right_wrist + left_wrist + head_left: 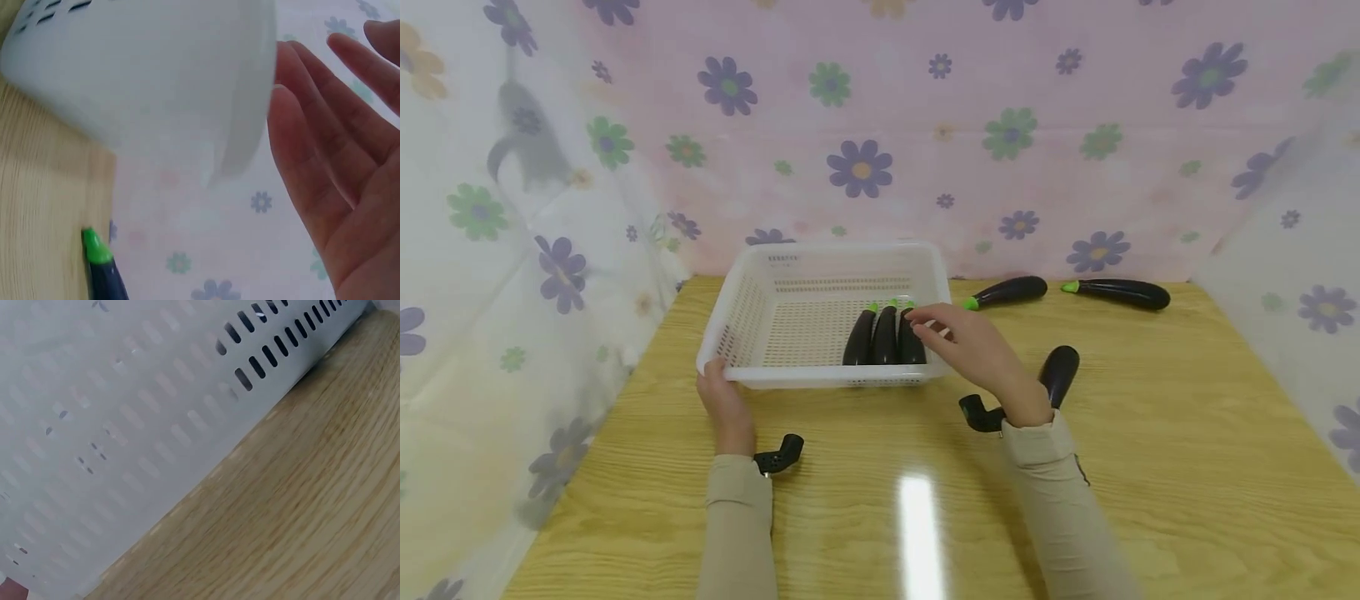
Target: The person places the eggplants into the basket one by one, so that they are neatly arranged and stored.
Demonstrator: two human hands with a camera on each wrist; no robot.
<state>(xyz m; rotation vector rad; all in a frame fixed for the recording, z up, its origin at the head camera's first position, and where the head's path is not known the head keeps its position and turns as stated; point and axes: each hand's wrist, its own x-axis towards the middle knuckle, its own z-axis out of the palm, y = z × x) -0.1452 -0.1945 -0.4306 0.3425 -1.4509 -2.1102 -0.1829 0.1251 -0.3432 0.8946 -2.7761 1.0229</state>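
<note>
Our left hand (727, 407) grips the white basket (790, 377) by its rim near eight o'clock, while our right hand (973, 346), fingers loosely parted and holding nothing, hovers between three and four o'clock. Inside, toward four o'clock, we see three eggplants (885, 337) side by side; on the wooden table (850, 500), three loose eggplants (1120, 292) lie around three o'clock.
</note>
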